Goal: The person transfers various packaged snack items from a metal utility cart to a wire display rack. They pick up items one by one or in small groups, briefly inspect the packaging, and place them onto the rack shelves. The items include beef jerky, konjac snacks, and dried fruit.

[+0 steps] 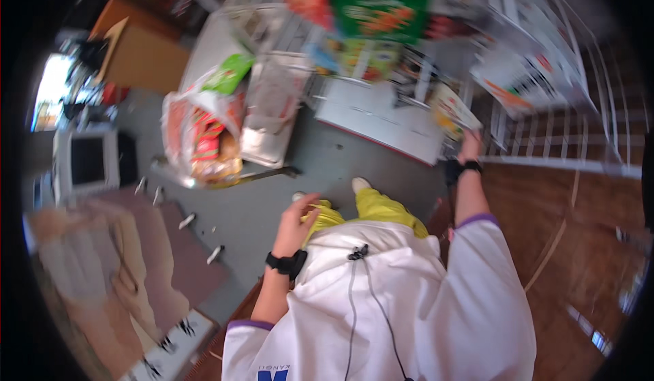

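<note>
My right hand (471,145), stretched forward to the right, grips the lower edge of a pale yellow-and-white package (450,109). Blur hides what the package contains. Just beyond it is a white wire rack (549,148) with a large printed white package or bag (526,82). My left hand (298,221) hangs by my left thigh, fingers loosely bent and apart, with nothing in it. Ahead, a green food bag (380,17) and a lighter green package (369,59) show above a white flat box or panel (378,118).
Front left, a plastic bag of packaged goods (204,136) sits beside a white bin or container (268,125). A cardboard box (140,56) stands farther back. Small white clips or pegs (187,221) line a mauve mat (194,251). Brown wood-like flooring (567,217) lies to the right.
</note>
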The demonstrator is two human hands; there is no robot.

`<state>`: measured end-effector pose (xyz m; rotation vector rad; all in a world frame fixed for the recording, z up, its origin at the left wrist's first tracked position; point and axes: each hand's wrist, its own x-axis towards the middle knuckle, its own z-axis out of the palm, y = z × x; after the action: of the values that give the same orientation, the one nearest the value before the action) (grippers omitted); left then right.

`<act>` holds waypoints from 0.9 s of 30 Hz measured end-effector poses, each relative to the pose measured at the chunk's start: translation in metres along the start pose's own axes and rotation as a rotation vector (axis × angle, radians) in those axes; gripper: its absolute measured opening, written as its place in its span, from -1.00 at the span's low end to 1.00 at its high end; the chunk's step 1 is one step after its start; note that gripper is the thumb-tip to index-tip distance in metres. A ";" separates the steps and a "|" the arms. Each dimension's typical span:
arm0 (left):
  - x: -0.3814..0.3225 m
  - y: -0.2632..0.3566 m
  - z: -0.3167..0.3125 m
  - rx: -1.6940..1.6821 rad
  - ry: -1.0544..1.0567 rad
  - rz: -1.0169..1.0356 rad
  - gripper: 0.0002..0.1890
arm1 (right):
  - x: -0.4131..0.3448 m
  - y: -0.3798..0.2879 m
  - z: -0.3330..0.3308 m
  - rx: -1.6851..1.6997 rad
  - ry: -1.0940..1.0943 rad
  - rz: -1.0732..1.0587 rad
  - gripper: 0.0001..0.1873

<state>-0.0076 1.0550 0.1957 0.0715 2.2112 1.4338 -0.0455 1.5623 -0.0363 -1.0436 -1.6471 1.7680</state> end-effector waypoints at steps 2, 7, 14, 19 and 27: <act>-0.013 0.002 -0.009 0.069 0.060 0.006 -0.66 | -0.014 0.006 0.002 -0.078 -0.107 0.149 -0.67; -0.016 0.001 -0.031 0.113 0.128 0.040 -0.64 | -0.041 0.062 -0.008 -0.148 -0.242 0.728 -0.79; -0.044 -0.023 -0.083 -0.024 0.283 -0.035 -0.66 | -0.132 -0.007 0.153 -0.522 -0.792 0.574 -0.78; -0.059 -0.049 -0.133 -0.083 0.372 -0.057 -0.66 | -0.175 -0.039 0.275 -0.566 -1.029 0.313 -0.77; -0.098 -0.091 -0.227 -0.195 0.504 -0.105 -0.65 | -0.302 -0.103 0.406 -0.424 -1.271 0.123 -0.81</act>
<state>-0.0001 0.7933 0.2269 -0.5170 2.3926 1.7426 -0.2113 1.0962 0.1124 -0.0055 -2.7916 2.4158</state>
